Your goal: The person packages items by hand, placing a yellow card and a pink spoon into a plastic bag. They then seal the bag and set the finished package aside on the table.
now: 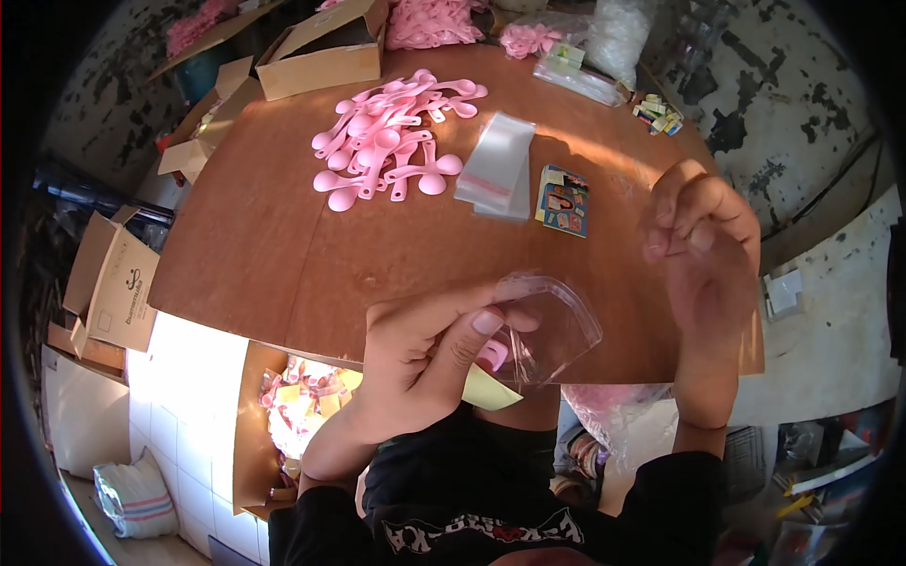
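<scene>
— What is the left hand point(425, 363) gripping?
— It is closing on a clear bag point(552, 330), thumb pressing on top, at the table's point(264, 255) near edge. A pink spoon point(493, 356) and a yellow card point(491, 391) are sitting inside.
— And the right hand point(703, 236)?
— It is hovering by the right edge, fingertips pinching together with nothing showing between them.
— Further back?
— A spoon pile point(387, 141) is lying toward the far edge, with flat sleeves point(498, 168) and printed cards point(564, 200) beside it.
</scene>
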